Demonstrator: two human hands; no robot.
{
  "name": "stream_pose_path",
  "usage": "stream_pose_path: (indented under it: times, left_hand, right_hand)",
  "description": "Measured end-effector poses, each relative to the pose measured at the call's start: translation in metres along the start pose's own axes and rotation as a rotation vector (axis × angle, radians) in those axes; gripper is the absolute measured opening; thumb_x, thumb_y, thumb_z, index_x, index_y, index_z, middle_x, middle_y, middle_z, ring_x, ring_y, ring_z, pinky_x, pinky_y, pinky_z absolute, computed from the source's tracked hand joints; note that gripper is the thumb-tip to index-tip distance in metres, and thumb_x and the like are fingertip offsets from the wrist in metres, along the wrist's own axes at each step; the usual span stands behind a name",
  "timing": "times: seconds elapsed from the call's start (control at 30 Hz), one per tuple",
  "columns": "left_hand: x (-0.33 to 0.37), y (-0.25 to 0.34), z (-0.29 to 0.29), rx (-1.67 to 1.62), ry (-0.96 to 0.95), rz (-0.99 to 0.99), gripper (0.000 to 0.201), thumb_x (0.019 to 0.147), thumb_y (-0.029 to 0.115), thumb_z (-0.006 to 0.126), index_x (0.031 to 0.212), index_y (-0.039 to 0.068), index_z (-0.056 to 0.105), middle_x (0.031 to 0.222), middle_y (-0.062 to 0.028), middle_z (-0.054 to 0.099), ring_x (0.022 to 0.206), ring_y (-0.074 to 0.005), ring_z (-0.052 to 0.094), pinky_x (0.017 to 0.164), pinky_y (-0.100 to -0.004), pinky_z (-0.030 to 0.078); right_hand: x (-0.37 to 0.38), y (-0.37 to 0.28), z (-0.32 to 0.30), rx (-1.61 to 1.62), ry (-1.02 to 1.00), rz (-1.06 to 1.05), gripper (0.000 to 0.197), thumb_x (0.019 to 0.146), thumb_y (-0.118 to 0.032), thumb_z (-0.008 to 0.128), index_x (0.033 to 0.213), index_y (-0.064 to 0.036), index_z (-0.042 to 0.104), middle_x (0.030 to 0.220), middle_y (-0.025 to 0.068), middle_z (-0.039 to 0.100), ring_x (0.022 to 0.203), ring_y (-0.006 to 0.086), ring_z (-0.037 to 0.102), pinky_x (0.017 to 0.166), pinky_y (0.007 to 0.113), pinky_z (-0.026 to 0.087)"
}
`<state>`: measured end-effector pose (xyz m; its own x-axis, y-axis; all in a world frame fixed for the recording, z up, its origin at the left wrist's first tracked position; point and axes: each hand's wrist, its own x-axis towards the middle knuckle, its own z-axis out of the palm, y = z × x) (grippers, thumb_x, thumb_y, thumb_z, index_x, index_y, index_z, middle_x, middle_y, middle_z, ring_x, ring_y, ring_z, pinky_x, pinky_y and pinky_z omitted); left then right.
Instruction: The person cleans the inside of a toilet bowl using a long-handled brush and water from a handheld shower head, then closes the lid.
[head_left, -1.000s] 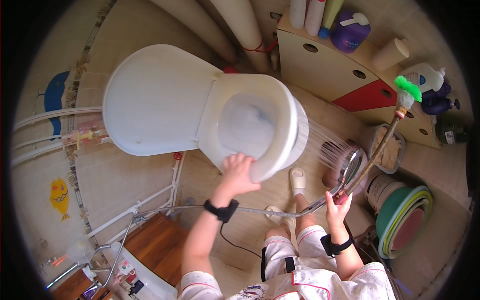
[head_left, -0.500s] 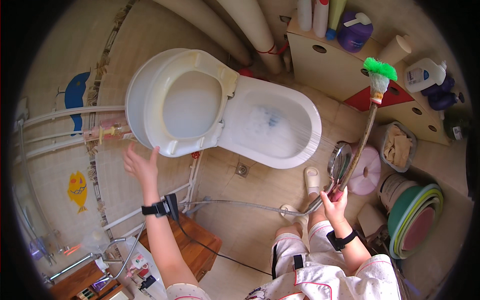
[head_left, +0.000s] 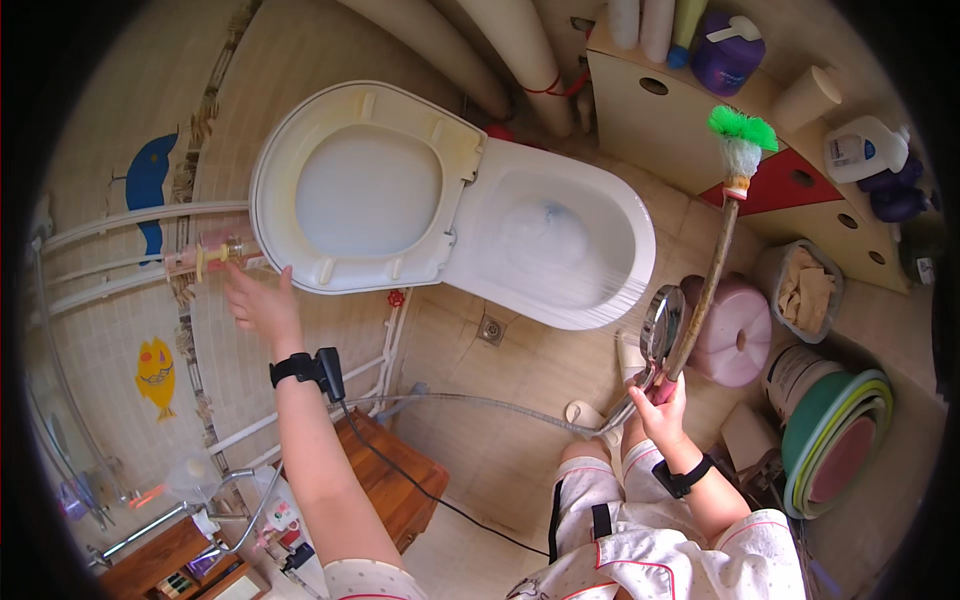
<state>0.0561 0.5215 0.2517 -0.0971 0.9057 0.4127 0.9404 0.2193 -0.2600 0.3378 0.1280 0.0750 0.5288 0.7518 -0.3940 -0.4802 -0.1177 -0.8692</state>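
Observation:
My right hand is wrapped round the reddish grip of a long toilet brush and a chrome shower head. The brush stands nearly upright in the picture, its green bristles at the top, away from my hand. Fine water jets run from the shower head into the white toilet, whose bowl holds bluish water. Its seat and lid are raised. My left hand, thumb and fingers apart, reaches just below a yellowish valve on the wall pipes; whether the fingertips touch it I cannot tell.
The grey shower hose crosses to the right hand. Right of the toilet stand a pink roll-shaped object, a waste bin, stacked basins and a cabinet with bottles. A wooden cabinet is at lower left.
My left hand has moved up and left, closer to the yellowish valve. My right hand has shifted slightly, and the brush head has tilted a little left. The water keeps spraying.

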Motion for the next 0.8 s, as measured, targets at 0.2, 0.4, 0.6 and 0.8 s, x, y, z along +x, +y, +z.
stream_pose_path:
  times: [0.2,0.4,0.6,0.8]
  left_hand:
    - [-0.153,0.077,-0.015,-0.748,-0.364,0.514,0.033,0.068,0.014,0.059,0.097,0.002,0.05,0.105,-0.0164,0.047,0.1,-0.0312,0.043,0.084,-0.0413,0.035]
    - [-0.363,0.08,0.003,-1.479,-1.508,0.378,0.054,0.068,0.0,0.052,0.119,0.0,0.034,0.116,-0.0165,0.042,0.109,-0.0243,0.043,0.09,-0.0316,0.037]
    - [-0.379,0.063,-0.003,-1.458,-1.267,0.253,0.034,0.069,0.002,0.059,0.101,0.0,0.047,0.088,-0.0106,0.056,0.082,-0.0171,0.056,0.071,-0.0269,0.045]
    - [-0.369,0.017,0.008,-1.309,-1.186,0.247,0.023,0.068,0.007,0.062,0.088,0.001,0.053,0.075,-0.013,0.057,0.068,-0.0245,0.056,0.06,-0.0308,0.045]
  right_hand:
    - [0.003,-0.007,0.023,-0.083,0.052,-0.082,0.044,0.072,0.004,0.06,0.109,-0.0024,0.036,0.091,0.0053,0.049,0.077,0.0106,0.05,0.068,0.023,0.043]
    - [-0.012,0.006,0.065,-0.134,0.104,-0.12,0.046,0.072,0.006,0.059,0.11,-0.0021,0.034,0.093,0.006,0.049,0.079,0.0113,0.05,0.07,0.023,0.044]
    - [-0.038,0.024,0.095,-0.088,0.147,-0.123,0.047,0.07,0.006,0.062,0.107,-0.0017,0.035,0.09,0.0055,0.049,0.079,0.0116,0.051,0.068,0.022,0.044]
    - [-0.065,0.057,0.125,-0.014,0.149,-0.068,0.041,0.068,0.004,0.065,0.099,-0.0015,0.038,0.088,0.0059,0.05,0.078,0.0112,0.052,0.068,0.022,0.045]
